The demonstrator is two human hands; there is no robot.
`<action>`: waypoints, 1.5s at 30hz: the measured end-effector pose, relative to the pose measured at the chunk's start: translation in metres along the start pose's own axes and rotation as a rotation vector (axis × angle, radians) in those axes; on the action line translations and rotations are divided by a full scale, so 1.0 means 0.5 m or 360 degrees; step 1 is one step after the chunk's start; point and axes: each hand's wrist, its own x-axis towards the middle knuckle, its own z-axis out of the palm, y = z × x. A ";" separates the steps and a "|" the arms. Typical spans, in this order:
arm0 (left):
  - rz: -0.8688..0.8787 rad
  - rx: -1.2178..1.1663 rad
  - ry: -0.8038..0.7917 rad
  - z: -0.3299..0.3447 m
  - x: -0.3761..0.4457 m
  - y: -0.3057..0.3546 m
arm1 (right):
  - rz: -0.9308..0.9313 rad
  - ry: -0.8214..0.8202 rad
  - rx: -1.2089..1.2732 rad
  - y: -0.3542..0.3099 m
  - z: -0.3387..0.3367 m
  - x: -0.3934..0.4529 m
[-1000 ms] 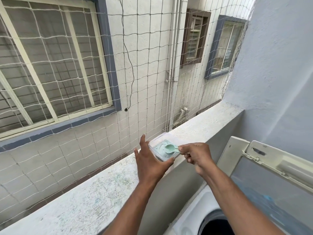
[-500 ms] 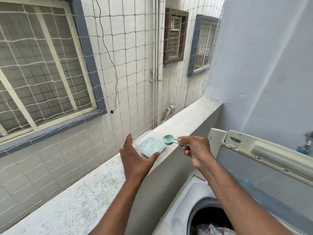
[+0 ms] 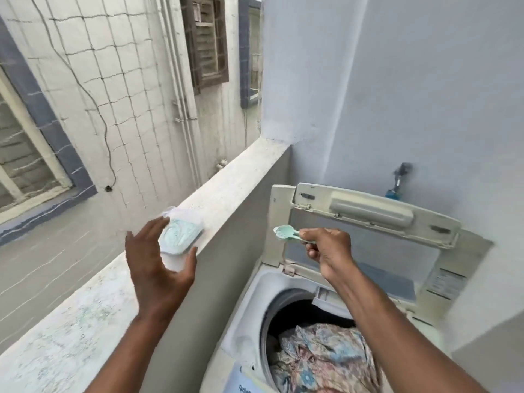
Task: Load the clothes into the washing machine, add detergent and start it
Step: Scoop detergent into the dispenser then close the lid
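Note:
A clear plastic tub of pale green detergent powder [image 3: 181, 234] stands on the white parapet ledge [image 3: 235, 182]. My left hand [image 3: 160, 268] hovers just in front of it, fingers spread, not gripping it. My right hand [image 3: 329, 251] pinches the handle of a small green scoop [image 3: 285, 232] loaded with powder, held over the gap between the ledge and the top-loading washing machine [image 3: 249, 316]. The machine's lid [image 3: 365, 222] stands raised. Patterned clothes [image 3: 323, 355] fill the drum below my right forearm.
A netted opening and a neighbouring building's windows lie beyond the ledge at left. A pale wall rises behind the machine, with a tap and blue hose fitting [image 3: 398, 180] on it. The ledge surface nearer to me is stained and bare.
My right hand has lifted the loaded scoop out of the tub and carried it right, toward the machine. My left hand has come off the tub. The view has swung right and down, showing the drum.

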 end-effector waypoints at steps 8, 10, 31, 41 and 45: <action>0.0073 -0.0239 -0.0483 0.157 -0.163 0.087 | 0.0077 0.0301 0.0028 0.038 -0.151 0.010; -0.0067 -0.0325 -0.0600 0.202 -0.201 0.112 | 0.0096 0.0361 0.0049 0.048 -0.183 0.010; -0.1919 -0.0555 -0.1316 0.564 -0.420 0.228 | 0.0352 0.0825 0.0169 0.279 -0.348 0.088; -0.2394 -0.0839 -0.1564 0.619 -0.480 0.211 | 0.0199 0.0955 0.0064 0.348 -0.331 0.115; -0.2443 -0.0980 -0.1541 0.615 -0.478 0.213 | 0.0066 0.0994 -0.0141 0.367 -0.330 0.121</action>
